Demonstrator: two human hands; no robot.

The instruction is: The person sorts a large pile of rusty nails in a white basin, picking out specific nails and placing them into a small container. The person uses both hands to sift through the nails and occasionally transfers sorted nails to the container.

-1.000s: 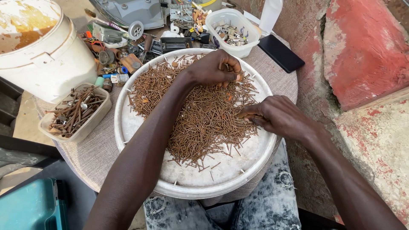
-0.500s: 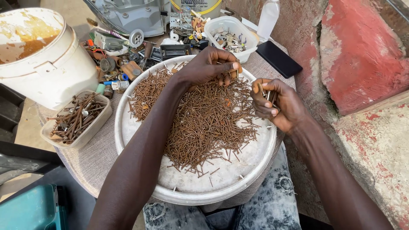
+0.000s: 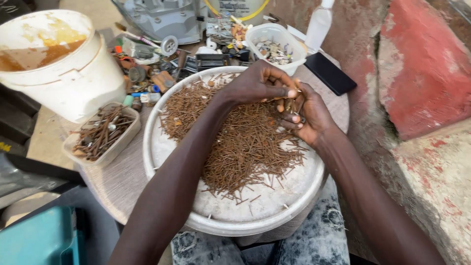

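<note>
Cluttered tabletop carried a white tray heaped with rusty nails. I saw my left hand and right hand meet above it, fingers pinching a few nails.

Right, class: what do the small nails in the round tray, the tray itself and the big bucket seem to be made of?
Nails: probably iron or steel, going by the rusty brown, dull coat. Round tray: looks like white plastic or enamelled metal; smooth moulded rim, grimy surface, so it stays open. Bucket: likely white plastic, stained orange-brown inside. The left hand and right hand pinch a few nails.
</note>
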